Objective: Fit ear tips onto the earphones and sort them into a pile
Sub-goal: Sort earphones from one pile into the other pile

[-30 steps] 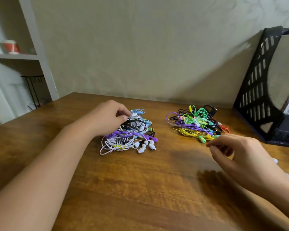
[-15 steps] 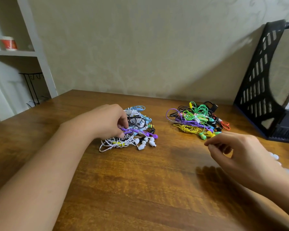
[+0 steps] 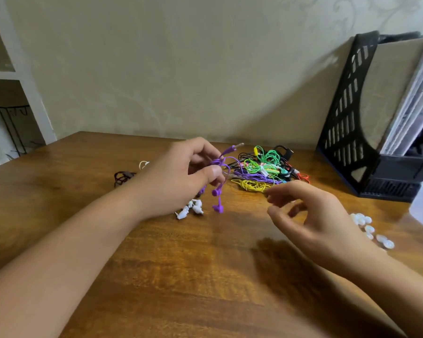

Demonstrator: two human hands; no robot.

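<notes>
Purple earphones point(image 3: 217, 189) dangling, pinched in left hand point(image 3: 181, 176).
Right hand point(image 3: 310, 215) curled, seemingly empty; risks snagging colourful pile point(image 3: 264, 167).

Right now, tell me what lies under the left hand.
Under the left hand, which grips a purple earphone set, white earbuds poke out on the table. The hand covers the rest of that pile.

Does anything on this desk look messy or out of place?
Mostly tangles. The coloured earphones lie in a knotted heap, white ear tips are scattered loose by the right hand, and the left hand holds a dangling purple earphone.
</notes>
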